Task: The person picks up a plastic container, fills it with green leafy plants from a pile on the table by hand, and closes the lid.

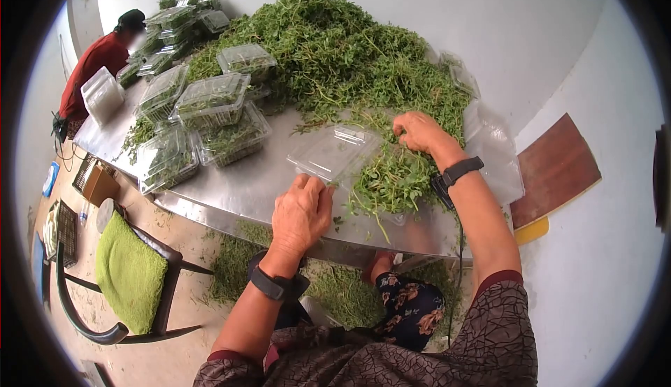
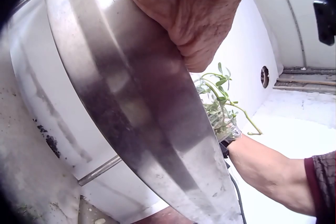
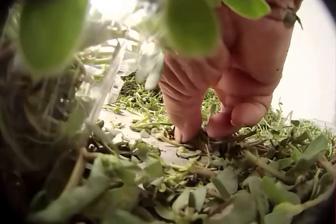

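Observation:
A big heap of green herbs [image 1: 335,52] covers the far half of a steel table [image 1: 237,191]. An open clear clamshell box [image 1: 334,151] lies in front of me, with a bunch of herbs [image 1: 393,177] lying beside its lid. My left hand [image 1: 302,212] rests flat on the table, fingertips at the box's near edge; its palm [image 2: 194,19] sits on the table rim [image 2: 136,108]. My right hand [image 1: 418,132] reaches into the heap's edge. Its finger [image 3: 184,116] and thumb [image 3: 236,116] pinch down on herb sprigs [image 3: 210,140].
Several filled clamshell boxes [image 1: 210,100] sit at the left, with more stacked behind. A person in red [image 1: 94,62] is at the far end. A chair with a green towel [image 1: 129,272] stands left. Herb scraps [image 1: 342,293] litter the floor. A plastic bag [image 1: 493,146] lies right.

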The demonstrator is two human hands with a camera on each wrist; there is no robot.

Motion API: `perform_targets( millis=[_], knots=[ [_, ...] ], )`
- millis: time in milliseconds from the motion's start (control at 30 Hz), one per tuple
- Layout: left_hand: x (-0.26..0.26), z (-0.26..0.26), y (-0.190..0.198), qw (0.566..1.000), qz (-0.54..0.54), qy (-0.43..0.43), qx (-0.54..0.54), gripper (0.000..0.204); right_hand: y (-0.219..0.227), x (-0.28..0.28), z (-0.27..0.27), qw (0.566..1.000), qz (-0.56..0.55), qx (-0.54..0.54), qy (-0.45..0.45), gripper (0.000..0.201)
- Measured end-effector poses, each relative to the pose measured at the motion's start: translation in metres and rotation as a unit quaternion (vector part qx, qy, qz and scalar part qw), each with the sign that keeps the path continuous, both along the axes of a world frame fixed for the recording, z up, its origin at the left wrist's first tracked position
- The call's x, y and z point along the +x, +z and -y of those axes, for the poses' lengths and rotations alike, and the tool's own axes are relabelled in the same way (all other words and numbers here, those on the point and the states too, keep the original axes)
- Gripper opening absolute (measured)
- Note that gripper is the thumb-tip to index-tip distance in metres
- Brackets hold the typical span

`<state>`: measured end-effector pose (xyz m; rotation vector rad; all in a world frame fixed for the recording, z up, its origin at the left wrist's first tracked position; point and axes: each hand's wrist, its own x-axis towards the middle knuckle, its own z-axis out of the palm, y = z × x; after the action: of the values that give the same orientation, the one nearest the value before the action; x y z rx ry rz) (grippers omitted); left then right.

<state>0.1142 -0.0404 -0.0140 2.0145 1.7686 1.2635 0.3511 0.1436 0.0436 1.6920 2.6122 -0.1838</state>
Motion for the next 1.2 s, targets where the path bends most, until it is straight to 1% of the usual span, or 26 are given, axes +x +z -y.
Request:
perform_targets(
  millis=[67,100,167,200,267,300,333,400,433,500,533,600,633,700,733,800,833,900,933,1000,1033,1133,1200],
  knots=[
    [0.0,0.0,0.001,1.0,0.0,0.0,0.0,0.015,0.001,0.006,0.002,0.998,-0.041,0.04,-0.02,0.018],
    [0.0,0.0,0.001,1.0,0.0,-0.001,-0.001,0.015,0.006,0.01,0.003,0.998,-0.04,0.04,-0.021,0.018],
    [0.0,0.0,0.0,1.0,-0.002,0.001,-0.001,0.015,0.02,0.021,0.011,0.986,-0.139,0.085,-0.03,0.023],
    [0.0,-0.001,-0.001,1.0,-0.004,0.005,0.003,0.015,0.027,0.023,0.016,0.986,-0.139,0.082,-0.034,0.023],
    [0.001,-0.003,-0.003,1.0,0.002,0.003,0.02,0.014,0.041,0.027,0.023,0.979,-0.15,0.062,-0.126,0.02],
    [0.001,-0.004,-0.004,0.999,0.008,0.005,0.04,0.013,0.043,0.029,0.024,0.979,-0.131,0.038,-0.15,0.027],
    [0.001,-0.004,-0.003,0.999,0.009,0.004,0.04,0.013,0.042,0.032,0.025,0.979,-0.13,0.038,-0.151,0.027],
    [0.001,-0.002,-0.002,1.0,0.0,0.006,0.009,0.015,0.033,0.038,0.026,0.984,-0.099,0.057,-0.138,0.043],
    [0.0,-0.003,-0.002,1.0,0.0,0.006,0.009,0.015,0.028,0.04,0.026,0.984,-0.099,0.057,-0.138,0.043],
    [0.0,-0.003,-0.004,1.0,-0.008,0.005,0.014,0.015,0.021,0.04,0.029,0.99,-0.013,0.095,-0.102,0.063],
    [0.0,-0.004,-0.004,1.0,-0.009,0.005,0.014,0.015,0.021,0.038,0.031,0.99,-0.014,0.095,-0.103,0.063],
    [-0.001,-0.004,-0.005,1.0,-0.01,0.003,0.019,0.014,0.021,0.032,0.035,0.989,-0.007,0.018,-0.143,0.067],
    [-0.001,-0.004,-0.004,1.0,-0.01,0.004,0.019,0.014,0.019,0.033,0.034,0.99,-0.008,0.017,-0.143,0.067],
    [0.0,-0.002,-0.003,1.0,0.012,0.002,0.025,0.014,0.014,0.032,0.032,0.988,0.033,0.017,-0.151,0.054],
    [0.0,-0.002,-0.003,1.0,0.012,0.003,0.022,0.014,0.013,0.031,0.032,0.988,0.034,0.014,-0.149,0.054],
    [0.0,-0.003,-0.003,0.998,0.006,0.005,0.06,0.014,0.011,0.031,0.034,0.984,-0.016,0.039,-0.172,0.035],
    [0.0,-0.003,-0.004,0.998,0.006,0.007,0.057,0.014,0.009,0.036,0.035,0.985,-0.015,0.035,-0.17,0.035],
    [-0.001,-0.003,-0.004,1.0,0.002,0.006,0.011,0.015,0.012,0.041,0.039,0.981,-0.081,0.122,-0.129,0.029],
    [-0.001,-0.003,-0.004,1.0,0.003,0.009,0.009,0.015,0.017,0.039,0.042,0.981,-0.081,0.121,-0.126,0.029],
    [0.0,-0.003,-0.004,1.0,0.003,0.007,0.016,0.015,0.037,0.037,0.056,0.968,-0.147,0.094,-0.181,0.025],
    [0.0,-0.003,-0.004,1.0,0.004,0.008,0.015,0.015,0.043,0.035,0.062,0.968,-0.146,0.093,-0.18,0.025],
    [0.0,-0.004,-0.004,0.999,0.01,0.003,0.033,0.016,0.063,0.03,0.078,0.96,-0.202,0.18,-0.076,0.024],
    [0.0,-0.004,-0.005,0.999,0.011,0.004,0.033,0.016,0.078,0.019,0.094,0.958,-0.216,0.164,-0.091,0.023]
  ],
)
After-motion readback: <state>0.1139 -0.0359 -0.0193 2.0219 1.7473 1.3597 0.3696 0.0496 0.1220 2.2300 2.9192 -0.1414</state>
